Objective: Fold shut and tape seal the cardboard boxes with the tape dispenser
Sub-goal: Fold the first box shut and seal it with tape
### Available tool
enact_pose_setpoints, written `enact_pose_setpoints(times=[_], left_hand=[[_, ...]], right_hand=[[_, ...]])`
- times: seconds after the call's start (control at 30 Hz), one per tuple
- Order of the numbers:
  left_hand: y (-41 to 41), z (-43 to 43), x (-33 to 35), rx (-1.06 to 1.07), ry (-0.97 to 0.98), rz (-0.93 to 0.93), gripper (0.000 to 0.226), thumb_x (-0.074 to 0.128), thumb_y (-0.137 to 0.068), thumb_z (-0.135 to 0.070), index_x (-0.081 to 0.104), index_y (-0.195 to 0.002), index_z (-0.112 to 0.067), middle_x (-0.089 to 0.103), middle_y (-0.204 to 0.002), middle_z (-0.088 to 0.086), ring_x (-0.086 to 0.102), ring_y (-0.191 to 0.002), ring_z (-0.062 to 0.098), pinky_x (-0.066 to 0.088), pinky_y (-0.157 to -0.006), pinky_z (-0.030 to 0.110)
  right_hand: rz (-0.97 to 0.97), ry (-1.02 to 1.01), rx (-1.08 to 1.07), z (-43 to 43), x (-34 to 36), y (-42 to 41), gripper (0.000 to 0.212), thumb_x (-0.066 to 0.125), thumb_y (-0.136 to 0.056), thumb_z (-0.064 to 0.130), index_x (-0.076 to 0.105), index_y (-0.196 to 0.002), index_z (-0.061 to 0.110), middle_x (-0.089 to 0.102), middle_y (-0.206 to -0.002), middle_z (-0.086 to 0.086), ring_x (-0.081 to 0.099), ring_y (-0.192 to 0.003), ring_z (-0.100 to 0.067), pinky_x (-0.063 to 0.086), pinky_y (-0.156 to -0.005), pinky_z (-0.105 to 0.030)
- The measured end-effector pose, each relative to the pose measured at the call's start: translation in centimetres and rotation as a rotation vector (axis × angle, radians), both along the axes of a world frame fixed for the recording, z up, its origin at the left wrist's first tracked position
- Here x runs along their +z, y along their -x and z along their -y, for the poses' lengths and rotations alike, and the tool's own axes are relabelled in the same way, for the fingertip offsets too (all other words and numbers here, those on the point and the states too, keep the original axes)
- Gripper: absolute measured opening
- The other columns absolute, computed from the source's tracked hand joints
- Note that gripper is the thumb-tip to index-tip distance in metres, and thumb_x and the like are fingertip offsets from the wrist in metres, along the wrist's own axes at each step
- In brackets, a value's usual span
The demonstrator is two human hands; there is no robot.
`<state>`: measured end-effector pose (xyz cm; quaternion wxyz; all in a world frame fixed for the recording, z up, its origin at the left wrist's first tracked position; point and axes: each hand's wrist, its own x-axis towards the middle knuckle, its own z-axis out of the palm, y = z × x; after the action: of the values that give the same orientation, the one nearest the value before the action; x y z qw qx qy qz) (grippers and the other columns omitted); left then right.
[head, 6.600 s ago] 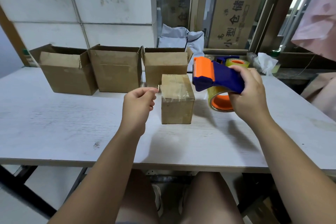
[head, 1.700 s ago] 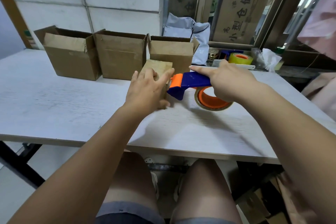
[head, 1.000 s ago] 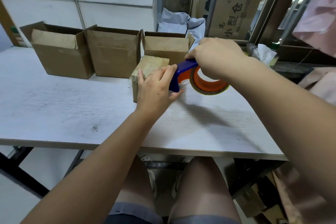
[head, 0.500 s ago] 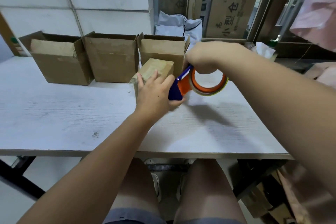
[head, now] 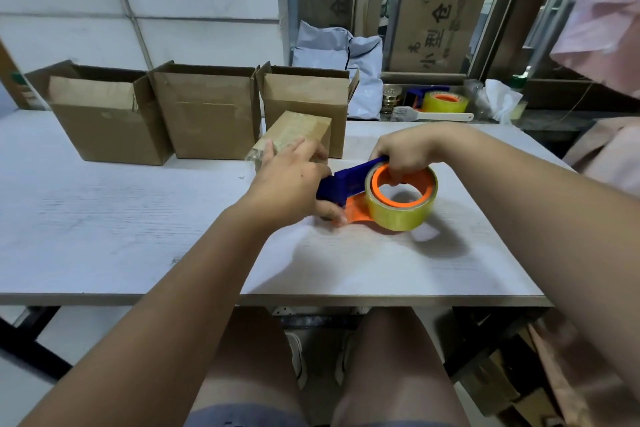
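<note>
head view | left hand (head: 290,184) laid on small taped box (head: 300,130) mid-counter (head: 104,236), fingers spread over its top | right hand (head: 406,152) at its 3 o'clock, curled round blue-orange tape dispenser (head: 346,184), nose just beside the box | three open boxes (head: 207,118) in a row, 10 to 12 o'clock | spare tape roll (head: 446,103) and brush (head: 433,116) on the sill, 1 o'clock

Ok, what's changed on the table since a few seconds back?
The right hand has brought the tape dispenser down from the air to just above the table, at the near right side of the small taped box. The left hand, free before, now lies on that box, which has turned to an angle. The three open boxes behind stayed put.
</note>
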<state>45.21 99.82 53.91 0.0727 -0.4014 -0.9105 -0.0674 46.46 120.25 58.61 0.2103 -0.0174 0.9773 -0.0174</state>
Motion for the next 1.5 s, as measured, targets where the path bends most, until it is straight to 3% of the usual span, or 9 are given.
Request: enact_pose_setpoints(times=[0.1,0.33,0.53,0.67,0.73,0.83,1.27,1.4,1.5], left_hand=[[0.5,0.2,0.7,-0.055,0.111,-0.012,0.088,0.043,-0.050,-0.085,0.067,-0.110,-0.025,0.049,-0.124,-0.009,0.032,-0.125,0.017,0.029,-0.099,0.048],[1.8,0.4,0.6,-0.094,0.132,-0.051,0.040,0.065,-0.081,-0.052,0.065,-0.115,-0.031,0.048,-0.131,-0.009,0.031,-0.131,0.019,0.034,-0.101,0.048],[1.2,0.9,-0.8,-0.126,-0.161,-0.217,0.078,0.073,-0.078,-0.023,0.034,-0.145,-0.032,-0.002,-0.160,-0.001,0.035,-0.132,0.032,0.037,-0.101,0.050],[0.8,1.0,-1.4,-0.009,-0.290,-0.172,0.084,0.072,-0.080,-0.029,0.024,-0.148,-0.034,-0.006,-0.159,0.005,0.016,-0.142,0.031,0.014,-0.114,0.050],[0.9,1.3,-1.9,0.058,-0.376,-0.241,0.081,0.074,-0.079,-0.033,0.030,-0.147,-0.029,0.004,-0.158,0.009,0.016,-0.143,0.029,-0.006,-0.112,0.054],[1.3,2.1,-2.5,0.183,-0.426,-0.246,0.077,0.071,-0.078,-0.045,0.037,-0.144,-0.024,0.013,-0.157,0.006,0.011,-0.145,0.026,-0.013,-0.109,0.053],[0.9,2.6,-4.7,0.365,-0.779,0.007,0.065,0.064,-0.086,-0.042,0.034,-0.142,-0.026,0.032,-0.146,0.000,0.030,-0.132,0.013,0.012,-0.116,0.049],[0.5,2.4,-4.5,0.286,-0.978,0.243,0.064,0.057,-0.091,-0.041,0.027,-0.145,-0.026,0.037,-0.146,-0.003,0.035,-0.120,0.000,0.032,-0.100,0.023],[0.4,2.5,-4.7,0.274,-1.043,0.391,0.065,0.057,-0.090,-0.043,0.026,-0.145,-0.029,0.046,-0.141,-0.004,0.043,-0.124,0.006,0.036,-0.101,0.026]], right_hand=[[0.029,0.057,-0.044,-0.6,-0.4,0.0,0.024,0.062,-0.081,0.001,0.063,-0.080,0.025,0.060,-0.070,0.005,0.055,-0.067,-0.015,0.045,-0.062,-0.027],[0.086,0.128,-0.129,-2.4,-1.8,-0.7,0.027,0.061,-0.080,-0.003,0.062,-0.074,0.023,0.060,-0.067,0.004,0.055,-0.062,-0.013,0.044,-0.056,-0.025],[0.060,0.174,-0.223,-4.0,-2.3,-1.2,0.021,0.063,-0.081,0.001,0.063,-0.079,0.022,0.064,-0.075,0.001,0.059,-0.069,-0.016,0.048,-0.062,-0.028],[0.056,0.203,-0.288,-4.8,-2.7,-1.2,0.017,0.063,-0.082,0.005,0.064,-0.088,0.021,0.066,-0.093,-0.007,0.063,-0.086,-0.025,0.052,-0.075,-0.038],[0.035,0.211,-0.320,-4.9,-2.8,-1.3,0.020,0.064,-0.083,0.006,0.065,-0.100,0.016,0.066,-0.101,-0.010,0.063,-0.094,-0.029,0.053,-0.081,-0.040],[-0.033,0.185,-0.348,-5.3,-3.2,-1.5,0.024,0.064,-0.084,0.009,0.064,-0.107,0.014,0.065,-0.101,-0.009,0.062,-0.092,-0.026,0.053,-0.078,-0.039],[-0.190,0.133,-0.621,-8.0,-4.3,-2.7,0.022,0.054,-0.088,0.006,0.058,-0.109,0.009,0.060,-0.105,-0.015,0.058,-0.085,-0.029,0.045,-0.049,-0.028],[-0.242,0.137,-0.705,-8.4,-4.4,-2.8,0.045,0.051,-0.091,0.016,0.042,-0.136,0.013,0.052,-0.127,-0.018,0.056,-0.104,-0.033,0.053,-0.072,-0.038],[-0.325,0.022,-0.650,-7.3,-3.5,-2.6,0.069,0.056,-0.088,0.024,0.022,-0.147,0.031,0.035,-0.142,-0.018,0.038,-0.126,-0.037,0.044,-0.091,-0.044]])
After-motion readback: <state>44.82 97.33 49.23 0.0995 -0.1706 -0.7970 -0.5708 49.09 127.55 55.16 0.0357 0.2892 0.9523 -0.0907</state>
